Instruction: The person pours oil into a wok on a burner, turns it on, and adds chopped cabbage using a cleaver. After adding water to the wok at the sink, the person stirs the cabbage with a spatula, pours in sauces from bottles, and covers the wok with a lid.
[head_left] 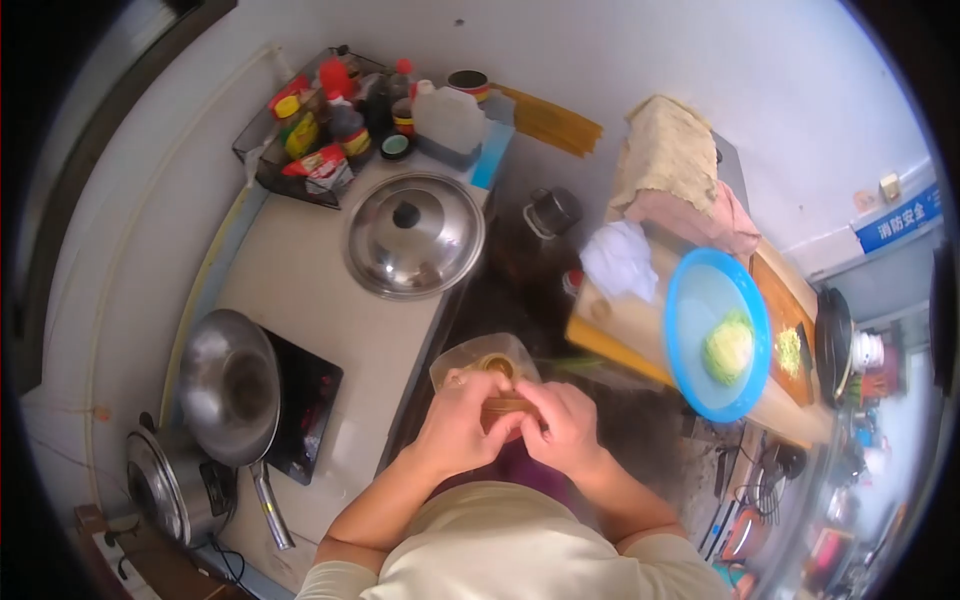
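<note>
A domed metal lid (415,240) lies on the pale counter (290,245) near bottles (349,128), apart from a wok (230,385).

A tan thing (507,404) is sitting between the right hand (462,425) and left hand (565,425), partly hidden; a pale translucent container (452,356) is showing just beyond

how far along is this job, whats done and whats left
Looks done: some chopping, with small pale pieces on the board.

In hand: left hand and right hand hold a brownish item, too unclear to name, near a translucent container.

Probably left: the cabbage, one big piece in the basin, and any heating, as the lid lies away from the wok.
</note>
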